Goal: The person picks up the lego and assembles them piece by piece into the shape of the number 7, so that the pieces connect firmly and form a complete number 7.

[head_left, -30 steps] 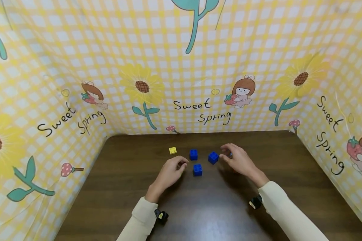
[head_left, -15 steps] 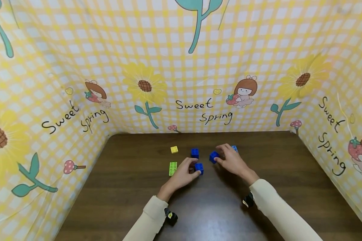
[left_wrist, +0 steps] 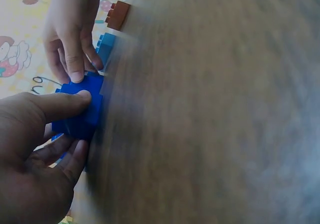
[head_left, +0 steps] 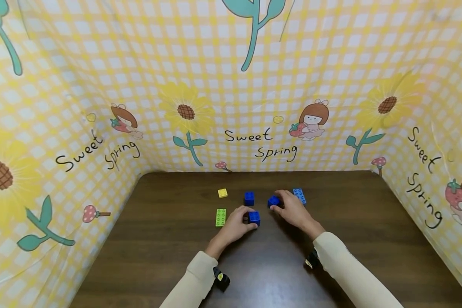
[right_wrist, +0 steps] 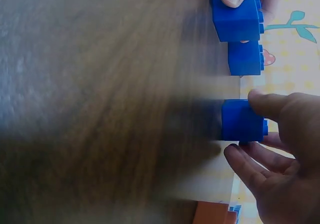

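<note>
In the head view my left hand (head_left: 234, 226) grips the nearest dark blue toy block (head_left: 254, 217), thumb on its near side and fingers on its far side. My right hand (head_left: 294, 211) holds another dark blue block (head_left: 273, 201) between thumb and fingers. The right wrist view shows this block (right_wrist: 242, 120) with the thumb at one edge and fingers around the opposite side. A third dark blue block (head_left: 249, 198) stands behind, between the two hands, untouched. The left wrist view has my left thumb lying across its block (left_wrist: 80, 116).
Left of the blocks lie a small yellow brick (head_left: 223, 193) and a longer green brick (head_left: 221, 217). A light blue brick (head_left: 299, 196) is beyond my right hand. The wrist views also show an orange-brown brick (left_wrist: 118, 15). A patterned cloth (head_left: 238, 115) rises behind the brown table (head_left: 262, 273).
My left hand has moved right and taken hold of the nearest blue block. My right hand has moved left and closed around the right-hand blue block. Green and light blue bricks have come into view.
</note>
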Tool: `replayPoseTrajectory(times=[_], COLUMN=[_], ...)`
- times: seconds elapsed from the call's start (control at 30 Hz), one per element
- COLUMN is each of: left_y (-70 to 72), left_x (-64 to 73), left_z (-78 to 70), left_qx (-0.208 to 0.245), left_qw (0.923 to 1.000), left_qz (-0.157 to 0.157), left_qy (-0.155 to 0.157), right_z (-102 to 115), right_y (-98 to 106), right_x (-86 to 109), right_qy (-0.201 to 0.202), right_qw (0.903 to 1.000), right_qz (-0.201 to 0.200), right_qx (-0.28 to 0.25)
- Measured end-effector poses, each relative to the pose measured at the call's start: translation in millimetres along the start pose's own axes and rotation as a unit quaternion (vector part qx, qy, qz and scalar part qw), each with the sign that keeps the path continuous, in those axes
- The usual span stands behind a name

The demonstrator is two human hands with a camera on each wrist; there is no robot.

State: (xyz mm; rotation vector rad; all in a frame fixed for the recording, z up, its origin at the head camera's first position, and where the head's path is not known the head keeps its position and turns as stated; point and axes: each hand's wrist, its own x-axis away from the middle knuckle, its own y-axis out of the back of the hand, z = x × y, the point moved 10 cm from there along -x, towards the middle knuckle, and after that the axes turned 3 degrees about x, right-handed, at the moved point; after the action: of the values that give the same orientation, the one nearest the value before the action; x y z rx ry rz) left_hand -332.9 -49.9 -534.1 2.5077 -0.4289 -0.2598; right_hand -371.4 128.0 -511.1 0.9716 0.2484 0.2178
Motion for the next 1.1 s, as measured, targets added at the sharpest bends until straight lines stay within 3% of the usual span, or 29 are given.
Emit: replayPoseTrajectory(times=[0.47,0.9,1.1], left_y=[3.0,2.6,-6.3], left_x=[2.7,5.2,10.9], left_z=[10.9,3.1,-0.6], left_qx=[0.074,0.072,0.074], left_qw=[0.9968,0.9969,0.9969], left_qz=[-0.019,-0.025,-0.007], left_qy=[0.024,0.017,0.025], right_z=[-1.2,3.9,20.6], right_y=[-5.5,4.1,14.1], right_x=[-1.4,2.4,10.9], right_qy=[-0.012,-0.015,0.02], right_qw=[0.9999,0.9986,0.9975], right_qz=[-0.006,-0.007,-0.004], right_qx=[0.001,-0.051,-0.067])
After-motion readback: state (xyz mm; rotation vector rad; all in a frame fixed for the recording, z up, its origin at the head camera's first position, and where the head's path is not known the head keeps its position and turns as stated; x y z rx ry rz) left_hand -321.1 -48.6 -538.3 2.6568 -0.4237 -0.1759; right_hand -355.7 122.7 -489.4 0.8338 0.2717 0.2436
